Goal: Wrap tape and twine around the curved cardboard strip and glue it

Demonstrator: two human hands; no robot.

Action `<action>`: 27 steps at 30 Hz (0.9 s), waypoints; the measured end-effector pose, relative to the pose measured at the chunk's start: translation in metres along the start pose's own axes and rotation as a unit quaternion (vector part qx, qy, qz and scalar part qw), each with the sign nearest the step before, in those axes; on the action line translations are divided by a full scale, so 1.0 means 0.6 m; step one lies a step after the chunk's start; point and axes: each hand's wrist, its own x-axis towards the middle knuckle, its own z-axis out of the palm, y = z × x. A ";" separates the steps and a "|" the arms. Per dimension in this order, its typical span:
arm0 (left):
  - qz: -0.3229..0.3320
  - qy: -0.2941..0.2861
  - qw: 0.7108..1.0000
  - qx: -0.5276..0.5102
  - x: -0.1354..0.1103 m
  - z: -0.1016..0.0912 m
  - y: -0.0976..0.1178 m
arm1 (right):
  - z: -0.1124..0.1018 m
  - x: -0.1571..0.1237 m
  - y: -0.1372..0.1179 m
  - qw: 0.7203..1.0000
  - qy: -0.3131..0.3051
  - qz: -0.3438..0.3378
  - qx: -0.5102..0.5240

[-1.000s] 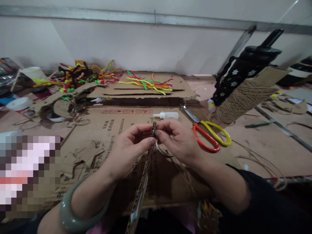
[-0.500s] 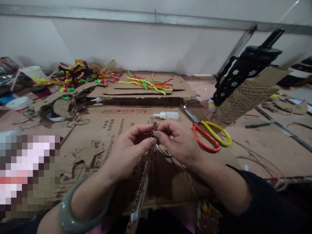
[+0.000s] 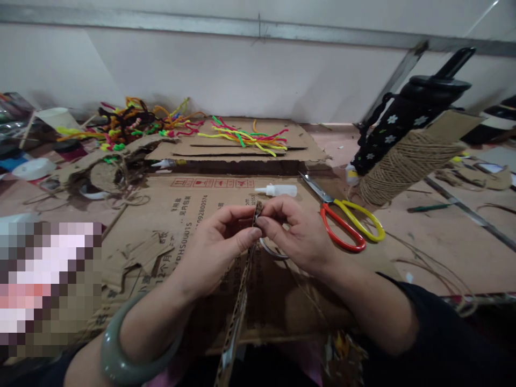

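Note:
My left hand (image 3: 220, 244) and my right hand (image 3: 296, 236) meet at the middle of the view, both pinching the far end of a narrow cardboard strip (image 3: 237, 317). The strip runs down toward my body, its corrugated edge facing up and a whitish band along its side. Thumbs and fingertips of both hands cover part of its end. Below my right fingers a thin pale ring-shaped piece (image 3: 272, 250) shows partly. Just beyond the hands lies a small clear glue bottle (image 3: 282, 190) with a pointed white tip. Scissors (image 3: 342, 215) with red and yellow handles lie open beside my right hand.
A printed cardboard sheet (image 3: 161, 188) covers the work surface. Behind it, colourful pipe cleaners (image 3: 250, 137) lie on another cardboard piece (image 3: 181, 148). At right stand a twine roll (image 3: 407, 164) and a black flowered bottle (image 3: 403, 123). Torn cardboard scraps (image 3: 137, 260) lie at left.
Both hands keep their pinch on the cardboard strip with almost no movement. The whole view has shifted very slightly.

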 end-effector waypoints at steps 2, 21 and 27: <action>0.000 -0.008 1.000 -0.002 0.000 0.000 0.000 | 0.000 0.000 0.000 1.000 -0.001 0.014 0.000; 0.011 -0.002 1.000 0.011 -0.001 0.003 0.001 | -0.003 0.001 -0.004 1.000 -0.005 0.001 0.008; 0.010 0.004 1.000 0.012 0.000 0.004 0.002 | -0.003 0.001 -0.005 1.000 0.004 -0.017 -0.015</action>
